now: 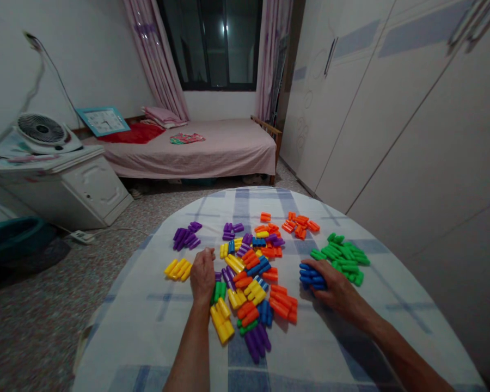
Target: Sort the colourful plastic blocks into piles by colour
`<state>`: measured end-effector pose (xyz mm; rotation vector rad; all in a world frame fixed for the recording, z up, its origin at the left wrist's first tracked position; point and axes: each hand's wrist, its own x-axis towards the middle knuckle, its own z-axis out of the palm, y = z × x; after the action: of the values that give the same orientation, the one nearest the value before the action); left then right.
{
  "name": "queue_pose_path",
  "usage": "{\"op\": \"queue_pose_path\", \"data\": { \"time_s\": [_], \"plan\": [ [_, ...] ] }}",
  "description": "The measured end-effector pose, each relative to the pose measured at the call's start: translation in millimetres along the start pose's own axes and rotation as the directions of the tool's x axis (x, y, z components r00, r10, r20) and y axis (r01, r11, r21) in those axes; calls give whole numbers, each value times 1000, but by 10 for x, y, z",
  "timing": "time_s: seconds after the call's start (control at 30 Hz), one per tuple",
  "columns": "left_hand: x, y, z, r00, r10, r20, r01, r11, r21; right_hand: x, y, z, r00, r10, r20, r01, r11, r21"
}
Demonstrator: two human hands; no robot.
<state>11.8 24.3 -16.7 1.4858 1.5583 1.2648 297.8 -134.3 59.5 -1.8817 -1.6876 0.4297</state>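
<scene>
My right hand (330, 283) is closed round a cluster of blue plastic building pieces (311, 276), low over the table or resting on it. Just behind it lies a pile of green pieces (345, 256). My left hand (203, 275) has its fingers curled at the left side of a mixed pile (245, 283) of purple, yellow, orange, blue and green pieces; whatever it may hold is hidden. Yellow pieces (178, 269) lie just left of that hand. Purple pieces (187, 237) lie beyond it, and orange pieces (300, 224) are at the far side.
The round table (147, 326) wears a white and blue checked cloth. Past it stands a bed (212, 147) under a window. A white wardrobe (392, 120) lines the right side. On the left, a fan (43, 130) sits on a low cabinet (90, 190).
</scene>
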Motion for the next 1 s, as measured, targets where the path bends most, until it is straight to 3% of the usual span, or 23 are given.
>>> {"op": "queue_pose_path", "data": {
  "time_s": [0.17, 0.33, 0.57, 0.67, 0.87, 1.0],
  "plan": [
    [4, 20, -6, 1000, -20, 4, 20, 1000, 9, -172, 7, -25, 984, -8, 177, 16, 999, -46],
    [2, 28, -12, 999, -46, 2, 46, 999, -2, -259, 68, -30, 986, -12, 168, 22, 998, -62],
    [13, 11, -6, 999, -37, 5, 37, 999, 7, -626, 878, -456, 994, 7, 105, 6, 992, -125],
    [19, 1, -1, 1000, -22, 1, 22, 1000, 9, -753, 1070, -541, 993, 33, 112, -11, 982, -188],
    [29, -22, 1, 1000, -24, 0, 24, 1000, 15, -852, 859, -303, 996, 64, -67, -77, 971, -224],
    [15, -17, -5, 1000, -15, 1, 15, 1000, 21, -857, 719, -165, 998, 2, -60, -17, 970, -241]
  ]
}}
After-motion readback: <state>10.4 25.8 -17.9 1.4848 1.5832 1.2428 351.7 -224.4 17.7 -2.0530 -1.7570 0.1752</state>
